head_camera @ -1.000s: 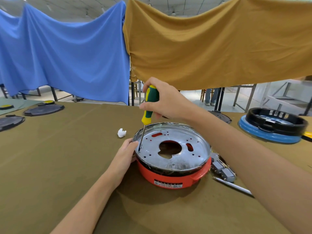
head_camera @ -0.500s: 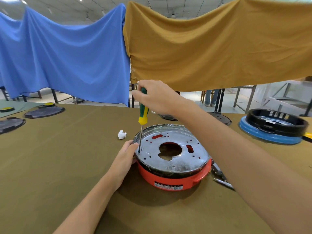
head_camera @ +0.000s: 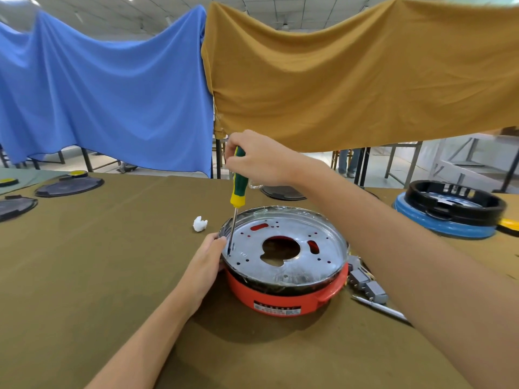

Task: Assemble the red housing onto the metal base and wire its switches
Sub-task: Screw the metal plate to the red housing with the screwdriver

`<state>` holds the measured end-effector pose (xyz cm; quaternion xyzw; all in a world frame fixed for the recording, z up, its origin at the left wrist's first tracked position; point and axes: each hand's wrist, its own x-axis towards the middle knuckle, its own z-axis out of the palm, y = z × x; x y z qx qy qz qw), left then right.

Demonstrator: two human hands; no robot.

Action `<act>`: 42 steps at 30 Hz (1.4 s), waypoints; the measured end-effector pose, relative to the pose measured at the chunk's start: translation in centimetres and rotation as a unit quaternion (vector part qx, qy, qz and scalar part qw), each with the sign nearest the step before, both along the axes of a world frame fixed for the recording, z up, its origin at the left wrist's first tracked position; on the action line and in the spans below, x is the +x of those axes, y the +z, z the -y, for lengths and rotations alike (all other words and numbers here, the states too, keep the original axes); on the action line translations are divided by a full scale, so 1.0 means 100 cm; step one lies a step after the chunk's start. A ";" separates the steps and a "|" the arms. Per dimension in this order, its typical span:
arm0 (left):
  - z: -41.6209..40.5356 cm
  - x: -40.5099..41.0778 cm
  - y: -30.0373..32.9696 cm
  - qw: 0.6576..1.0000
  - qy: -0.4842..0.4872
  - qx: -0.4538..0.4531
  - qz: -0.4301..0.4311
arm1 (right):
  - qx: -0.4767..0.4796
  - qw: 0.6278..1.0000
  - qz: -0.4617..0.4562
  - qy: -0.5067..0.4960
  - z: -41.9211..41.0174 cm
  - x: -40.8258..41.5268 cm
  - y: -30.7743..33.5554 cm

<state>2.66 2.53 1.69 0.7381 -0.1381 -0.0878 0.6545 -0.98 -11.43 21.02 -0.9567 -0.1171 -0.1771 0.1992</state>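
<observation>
The right hand (head_camera: 259, 158) has its grip closed around the green-and-yellow handle of a screwdriver (head_camera: 238, 186), held nearly upright with its tip on the left part of the metal base (head_camera: 283, 240). The left hand (head_camera: 206, 262) rests against the left rim, fingers curved on it. The base sits on the red housing (head_camera: 280, 299), on the olive surface (head_camera: 98, 262). Grey switches (head_camera: 368, 286) lie just right of the housing.

The white label (head_camera: 277, 308) on the red housing (head_camera: 283, 293) bears print too small to read.
</observation>
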 end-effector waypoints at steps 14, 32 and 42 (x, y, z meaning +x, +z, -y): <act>-0.002 -0.005 0.002 1.000 0.015 0.013 -0.005 | 0.022 1.000 -0.015 0.013 0.000 -0.004 -0.003; 0.000 -0.005 0.003 1.000 0.020 0.009 -0.012 | 0.053 0.998 -0.007 0.046 0.002 -0.007 -0.004; 0.001 -0.005 0.001 1.000 0.017 0.004 -0.011 | 0.006 1.000 -0.017 0.006 -0.006 -0.003 0.004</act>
